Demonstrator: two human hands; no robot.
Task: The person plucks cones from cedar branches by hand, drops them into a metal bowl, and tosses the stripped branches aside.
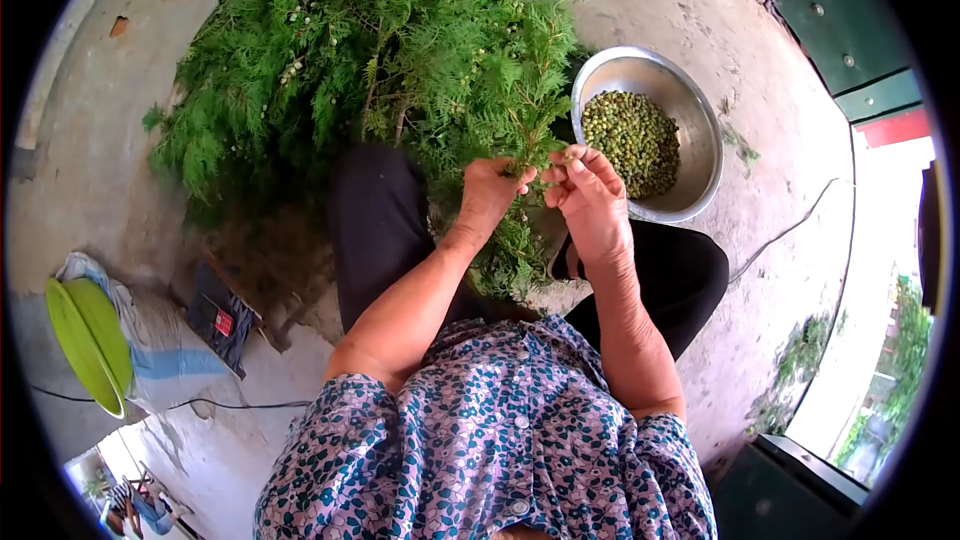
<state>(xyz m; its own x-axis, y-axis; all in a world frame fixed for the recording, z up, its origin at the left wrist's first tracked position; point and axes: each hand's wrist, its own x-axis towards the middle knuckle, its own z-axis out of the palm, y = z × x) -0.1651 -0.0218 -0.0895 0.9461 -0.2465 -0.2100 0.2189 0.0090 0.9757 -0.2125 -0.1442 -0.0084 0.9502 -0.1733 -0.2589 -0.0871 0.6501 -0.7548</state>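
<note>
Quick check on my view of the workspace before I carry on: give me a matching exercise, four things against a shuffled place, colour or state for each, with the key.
1. branch pile
2. bowl
3. tub
4. right hand

A. lime green, at the view's left side
B. bare, thumb and forefinger close together
C. feathery, left of the bowl
D. metal, partly filled with berries

Pairs: 1-C, 2-D, 3-A, 4-B

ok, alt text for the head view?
Left hand holds a leafy sprig, right hand close beside it, at a pile of green branches. At right, a metal bowl of small green cones sits on the floor.
</note>
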